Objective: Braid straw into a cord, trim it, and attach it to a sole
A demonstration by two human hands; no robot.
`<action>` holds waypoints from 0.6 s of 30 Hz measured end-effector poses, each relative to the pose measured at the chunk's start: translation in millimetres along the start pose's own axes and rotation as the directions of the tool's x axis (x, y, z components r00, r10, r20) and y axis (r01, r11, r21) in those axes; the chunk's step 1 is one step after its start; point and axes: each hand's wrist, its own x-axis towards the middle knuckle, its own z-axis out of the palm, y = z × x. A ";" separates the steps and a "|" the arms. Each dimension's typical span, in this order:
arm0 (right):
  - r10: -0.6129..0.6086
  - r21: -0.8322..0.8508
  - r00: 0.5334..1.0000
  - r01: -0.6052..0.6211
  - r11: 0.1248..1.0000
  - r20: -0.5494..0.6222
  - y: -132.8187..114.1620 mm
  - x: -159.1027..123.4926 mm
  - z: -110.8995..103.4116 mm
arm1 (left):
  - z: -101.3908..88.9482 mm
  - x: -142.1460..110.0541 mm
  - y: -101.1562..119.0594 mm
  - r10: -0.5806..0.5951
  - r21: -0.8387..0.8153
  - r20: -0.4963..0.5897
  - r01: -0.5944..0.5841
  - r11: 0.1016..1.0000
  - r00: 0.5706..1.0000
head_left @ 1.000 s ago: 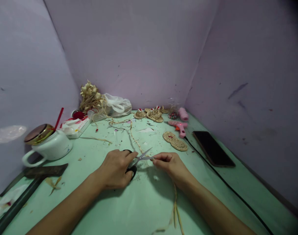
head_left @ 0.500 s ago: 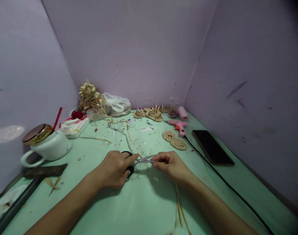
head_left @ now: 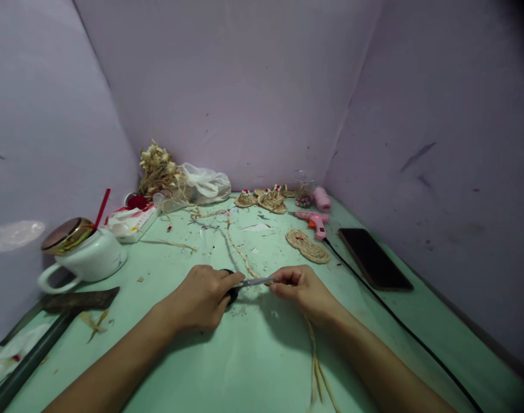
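My left hand (head_left: 208, 295) grips black-handled scissors (head_left: 251, 282), whose blades are closed together and point right, toward my other hand. Pinched in the fingers of my right hand (head_left: 300, 288) is a braided straw cord (head_left: 240, 252), right at the blade tips. From there the cord runs back across the table toward the dried bundle. Loose straw ends (head_left: 316, 361) hang below my right wrist onto the table. Whether the cord is cut through at the blades is hidden by fingers and scissors.
Right of my hands lie a woven straw piece (head_left: 307, 246), a pink glue gun (head_left: 314, 222) with a black cable, and a phone (head_left: 374, 259). Small straw hats (head_left: 270, 201) sit at the back. On the left are a white mug (head_left: 94, 255) and a hammer-like tool (head_left: 81, 299).
The scissor blades, apart before, have closed at my right fingertips. The braided cord has shifted slightly to the right. Both hands stay nearly in place.
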 end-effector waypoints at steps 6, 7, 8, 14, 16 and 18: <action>-0.025 0.062 1.000 0.025 0.998 -0.005 -0.9 -0.7 2.5 | -6.3 1.7 8.2 -0.062 0.018 -0.023 0.062 0.998 0.998; -0.016 0.063 1.000 0.017 0.998 -0.011 -1.0 -0.7 2.9 | -7.3 1.9 9.4 -0.073 0.020 -0.036 0.074 0.997 0.997; -0.007 0.061 1.000 0.008 0.998 -0.014 -1.1 -0.7 3.2 | -7.9 2.1 10.4 -0.079 0.022 -0.048 0.080 0.997 0.996; -0.024 0.009 1.000 0.024 1.000 0.017 2.2 0.0 4.4 | -3.2 1.7 12.5 -0.066 0.046 -0.050 0.068 0.997 0.997; -0.040 -0.005 0.999 0.040 0.999 0.020 3.2 -0.1 4.8 | -1.4 1.5 12.3 -0.059 0.055 -0.035 0.061 0.997 0.998; -0.042 0.000 0.999 0.042 0.999 0.026 3.0 -0.6 5.0 | -0.6 1.5 11.9 -0.061 0.071 -0.013 0.062 0.996 0.998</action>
